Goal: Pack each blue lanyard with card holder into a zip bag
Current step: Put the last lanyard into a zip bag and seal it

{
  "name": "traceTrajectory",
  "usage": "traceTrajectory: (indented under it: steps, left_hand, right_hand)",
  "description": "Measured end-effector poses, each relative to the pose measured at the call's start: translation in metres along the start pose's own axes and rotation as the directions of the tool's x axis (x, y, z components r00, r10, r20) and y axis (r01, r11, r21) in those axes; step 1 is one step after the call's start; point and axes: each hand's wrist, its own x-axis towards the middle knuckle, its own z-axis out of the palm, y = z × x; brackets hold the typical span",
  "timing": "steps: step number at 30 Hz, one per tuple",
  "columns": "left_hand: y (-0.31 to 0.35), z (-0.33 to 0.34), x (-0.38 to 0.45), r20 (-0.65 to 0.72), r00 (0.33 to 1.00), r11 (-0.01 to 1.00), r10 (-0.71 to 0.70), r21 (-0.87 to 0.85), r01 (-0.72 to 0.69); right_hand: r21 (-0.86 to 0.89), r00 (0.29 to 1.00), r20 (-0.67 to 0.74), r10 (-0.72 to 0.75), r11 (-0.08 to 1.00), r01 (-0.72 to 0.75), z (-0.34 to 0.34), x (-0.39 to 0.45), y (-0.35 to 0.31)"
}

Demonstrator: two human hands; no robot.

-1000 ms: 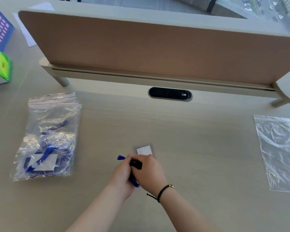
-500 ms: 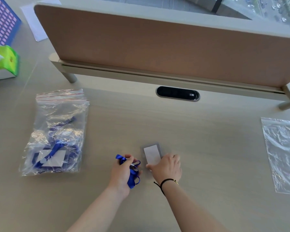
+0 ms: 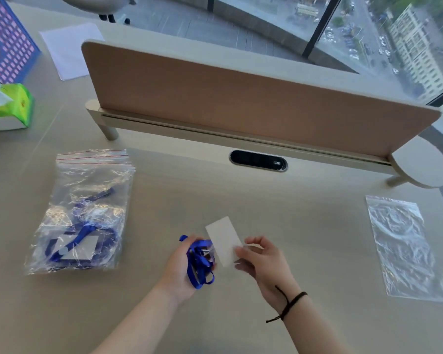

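My left hand grips a bunched blue lanyard just above the desk, near its middle. The clear card holder with a white card hangs from the lanyard, tilted up off the desk. My right hand pinches the holder's lower right edge between thumb and fingers. An empty zip bag lies flat at the right. At the left lies a filled zip bag with blue lanyards and card holders inside.
A brown desk divider on a pale rail stands across the back. A black oval cable port sits in the desk before it. A green tissue box, a blue perforated basket and a white sheet are at far left.
My hands came apart. The left gathered the lanyard into a bunch; the right took the card holder by its edge and lifted it off the desk. The camera tilted up.
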Motion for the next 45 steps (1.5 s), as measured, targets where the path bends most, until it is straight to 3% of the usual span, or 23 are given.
traceTrajectory:
  steps: [3, 5, 7, 10, 17, 21, 28, 36, 45]
  left_hand:
    - [-0.003, 0.016, -0.01, 0.121, 0.991, 0.998, -0.053, 0.051, 0.047]
    - [-0.006, 0.025, -0.014, 0.184, 0.981, 0.997, -0.062, 0.052, 0.053]
    - [-0.011, 0.031, -0.015, 0.206, 0.976, 0.995, -0.068, -0.053, 0.081]
    - [-0.016, 0.041, -0.021, 0.256, 0.964, 0.993, -0.072, -0.076, 0.094]
    - [-0.037, 0.075, -0.047, 0.334, 0.941, 0.973, -0.062, 0.228, -0.017]
    - [-0.05, 0.09, -0.049, 0.351, 0.936, 0.905, -0.011, 0.402, -0.139]
    - [-0.087, 0.145, -0.042, 0.324, 0.945, 0.782, 0.054, 0.575, -0.241]
    - [-0.149, 0.232, -0.005, 0.254, 0.966, 0.745, 0.057, 0.633, -0.21]
    - [-0.219, 0.332, 0.066, 0.134, 0.975, 0.719, 0.175, 0.659, -0.22]
  right_hand:
    - [-0.063, 0.999, 0.04, -0.009, 0.998, 0.011, 0.01, -0.021, 0.002]
    - [-0.089, 0.999, -0.043, -0.032, 0.996, 0.028, 0.014, -0.028, 0.007]
    - [-0.134, 0.989, -0.14, -0.051, 0.99, 0.032, 0.012, -0.034, 0.009]
    - [-0.209, 0.977, -0.197, -0.082, 0.977, 0.04, 0.004, -0.047, 0.009]
    - [-0.194, 0.953, -0.269, -0.14, 0.977, 0.089, -0.03, -0.067, -0.003]
    - [-0.178, 0.956, -0.261, -0.136, 0.98, 0.091, -0.056, -0.071, -0.007]
    - [-0.091, 0.975, -0.198, -0.101, 0.992, 0.084, -0.12, -0.064, -0.018]
    - [-0.036, 0.982, -0.159, -0.103, 0.995, 0.098, -0.232, -0.043, -0.035]
    - [-0.063, 0.976, -0.201, -0.082, 0.996, 0.07, -0.361, 0.002, -0.054]
